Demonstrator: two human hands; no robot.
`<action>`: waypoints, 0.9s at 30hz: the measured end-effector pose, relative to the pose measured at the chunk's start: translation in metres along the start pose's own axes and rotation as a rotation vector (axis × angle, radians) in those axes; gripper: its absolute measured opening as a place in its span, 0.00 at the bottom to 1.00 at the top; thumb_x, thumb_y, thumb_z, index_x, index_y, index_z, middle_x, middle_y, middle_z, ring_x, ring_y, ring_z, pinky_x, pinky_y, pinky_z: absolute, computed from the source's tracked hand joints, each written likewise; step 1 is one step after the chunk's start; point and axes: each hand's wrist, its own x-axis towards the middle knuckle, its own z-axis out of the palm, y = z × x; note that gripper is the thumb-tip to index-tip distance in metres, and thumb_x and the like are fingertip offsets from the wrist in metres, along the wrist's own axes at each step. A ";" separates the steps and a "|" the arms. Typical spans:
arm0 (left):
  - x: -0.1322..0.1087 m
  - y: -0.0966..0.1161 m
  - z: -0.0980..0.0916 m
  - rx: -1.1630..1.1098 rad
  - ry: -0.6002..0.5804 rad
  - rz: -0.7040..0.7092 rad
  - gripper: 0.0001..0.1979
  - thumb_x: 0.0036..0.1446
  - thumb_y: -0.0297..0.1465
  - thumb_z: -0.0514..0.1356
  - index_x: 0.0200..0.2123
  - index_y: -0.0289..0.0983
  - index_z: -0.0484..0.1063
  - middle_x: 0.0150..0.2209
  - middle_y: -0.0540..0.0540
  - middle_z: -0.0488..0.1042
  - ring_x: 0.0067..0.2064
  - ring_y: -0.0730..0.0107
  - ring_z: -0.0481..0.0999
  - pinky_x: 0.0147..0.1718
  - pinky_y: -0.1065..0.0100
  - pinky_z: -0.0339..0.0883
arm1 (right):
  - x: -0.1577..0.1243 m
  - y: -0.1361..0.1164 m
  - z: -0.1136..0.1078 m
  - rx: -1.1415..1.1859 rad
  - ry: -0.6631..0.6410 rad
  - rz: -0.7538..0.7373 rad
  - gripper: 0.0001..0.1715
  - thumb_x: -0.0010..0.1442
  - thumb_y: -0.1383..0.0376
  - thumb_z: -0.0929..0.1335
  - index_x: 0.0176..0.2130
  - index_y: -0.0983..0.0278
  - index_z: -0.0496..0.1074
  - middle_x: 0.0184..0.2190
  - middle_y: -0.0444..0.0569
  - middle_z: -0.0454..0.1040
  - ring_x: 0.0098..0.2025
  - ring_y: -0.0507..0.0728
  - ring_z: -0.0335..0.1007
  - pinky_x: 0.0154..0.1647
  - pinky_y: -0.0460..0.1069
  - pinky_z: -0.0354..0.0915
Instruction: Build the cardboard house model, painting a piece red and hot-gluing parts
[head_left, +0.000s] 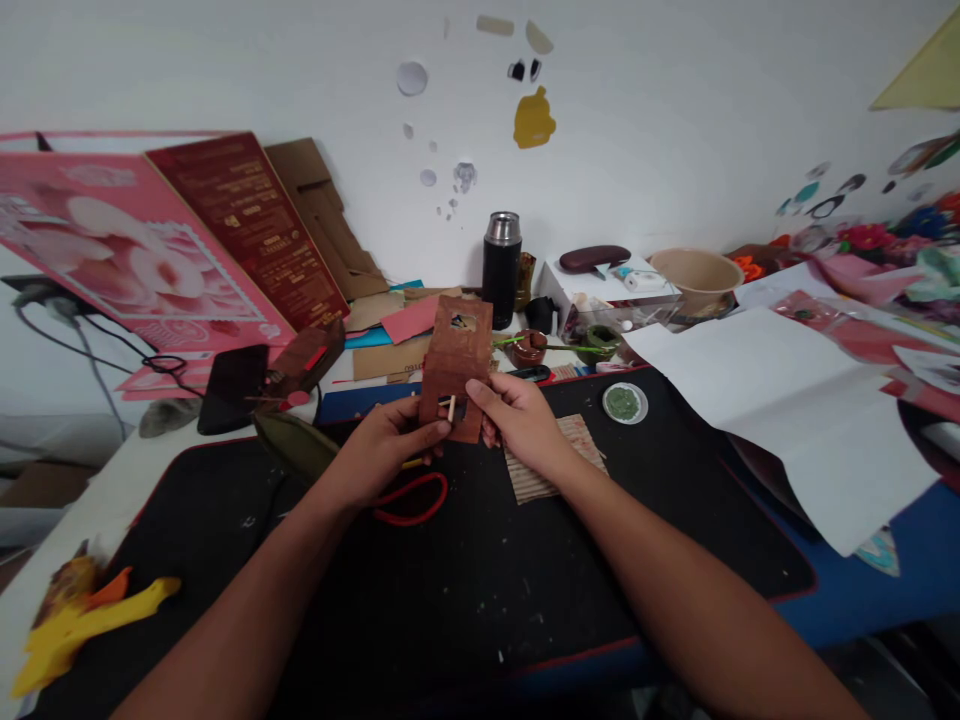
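Observation:
A small brown cardboard model house point(455, 352) with a cut-out window near its top is held upright over the black mat point(465, 590). My left hand point(386, 450) grips its lower left edge, thumb on the front, with a thin wooden stick point(451, 408) at the lower opening. My right hand point(517, 420) clasps the lower right edge, fingers curled behind it. A red loop of cord point(412, 500) lies on the mat just under my left hand. A piece of corrugated cardboard point(551, 462) lies beneath my right wrist.
A black flask point(501, 268), small pots, a round dish of green powder point(624, 403), a beige bowl point(695, 277) and white paper sheets point(787, 400) fill the back and right. Pink boxes point(120, 250), cardboard and a dark phone point(232, 385) stand left. A yellow glue gun point(82, 630) lies front left.

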 end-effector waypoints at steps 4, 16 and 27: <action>0.001 -0.002 0.000 0.000 0.008 0.002 0.18 0.52 0.44 0.75 0.36 0.37 0.79 0.31 0.50 0.76 0.31 0.72 0.73 0.31 0.70 0.69 | 0.000 0.001 0.000 -0.018 -0.004 0.001 0.30 0.66 0.40 0.69 0.29 0.60 0.66 0.16 0.37 0.66 0.17 0.49 0.62 0.19 0.46 0.56; 0.000 0.004 -0.002 0.031 0.046 -0.028 0.21 0.51 0.47 0.75 0.40 0.38 0.81 0.35 0.49 0.79 0.31 0.71 0.73 0.32 0.69 0.69 | 0.000 0.001 0.000 -0.004 0.006 0.006 0.29 0.66 0.40 0.70 0.29 0.59 0.66 0.16 0.37 0.66 0.17 0.49 0.61 0.20 0.46 0.57; 0.000 0.004 0.000 0.155 0.026 -0.043 0.21 0.51 0.49 0.72 0.37 0.38 0.79 0.33 0.47 0.78 0.33 0.66 0.75 0.34 0.66 0.69 | 0.001 0.006 0.001 -0.025 -0.016 0.002 0.30 0.66 0.39 0.69 0.29 0.59 0.66 0.16 0.37 0.66 0.17 0.49 0.61 0.20 0.46 0.56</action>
